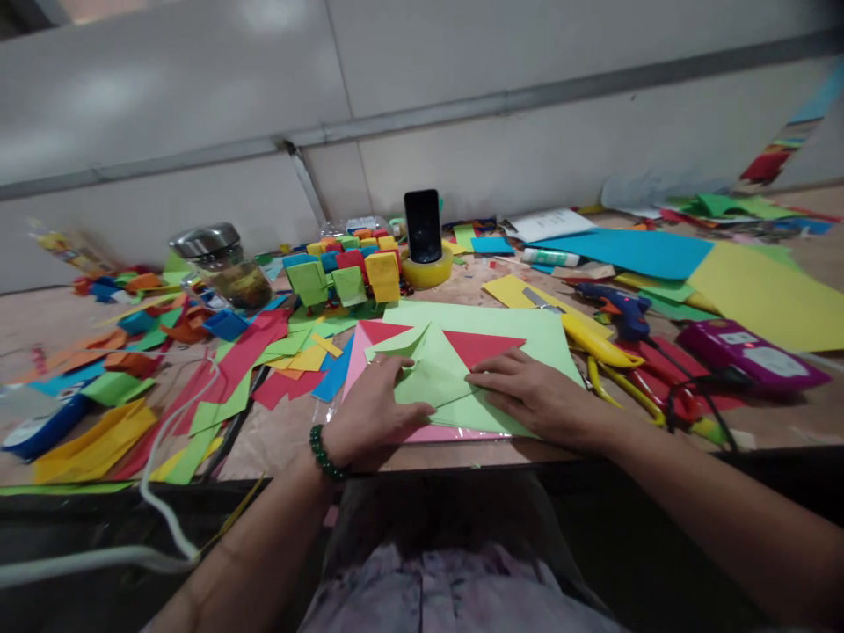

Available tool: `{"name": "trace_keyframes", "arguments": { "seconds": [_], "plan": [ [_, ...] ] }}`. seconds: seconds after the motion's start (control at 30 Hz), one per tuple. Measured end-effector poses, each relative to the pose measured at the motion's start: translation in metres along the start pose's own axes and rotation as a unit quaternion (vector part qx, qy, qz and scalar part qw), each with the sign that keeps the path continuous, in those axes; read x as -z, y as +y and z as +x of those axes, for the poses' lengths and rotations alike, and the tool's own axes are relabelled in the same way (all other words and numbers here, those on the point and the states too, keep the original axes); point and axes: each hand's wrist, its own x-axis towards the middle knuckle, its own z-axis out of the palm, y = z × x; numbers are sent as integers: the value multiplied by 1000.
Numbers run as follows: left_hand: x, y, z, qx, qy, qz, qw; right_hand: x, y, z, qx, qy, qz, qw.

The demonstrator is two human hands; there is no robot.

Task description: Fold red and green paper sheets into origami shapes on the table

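Note:
A folded light green paper [432,374] lies in front of me, with a raised, creased flap at its middle. Red triangles of paper [484,349] show on both sides of the flap. My left hand [379,400], with a green bead bracelet [324,453] at the wrist, rests on the paper's left part, thumb and fingers apart. On the right, my right hand [527,396] lies with fingers stretched out over the paper, fingertips against the folded edge. Below are a larger light green sheet [547,330] and a pink sheet [454,434] near the table edge.
Yellow-handled scissors [603,343], a blue glue gun [616,308] and a purple device [752,356] lie to the right. Behind are a propped phone [423,227], a tape roll [428,271] and small coloured paper pieces. A glass jar [230,277] and a white cable [171,440] are left.

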Motion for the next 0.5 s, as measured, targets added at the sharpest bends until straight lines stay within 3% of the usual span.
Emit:
{"name": "trace_keyframes", "arguments": {
  "seconds": [0.2, 0.5],
  "plan": [
    [3, 8, 23, 12, -99, 24, 995, 4, 5, 5, -30, -48, 6, 998],
    [-2, 5, 25, 17, -81, 78, 994, -2, 9, 0, -11, -28, 20, 999]
  ]
}}
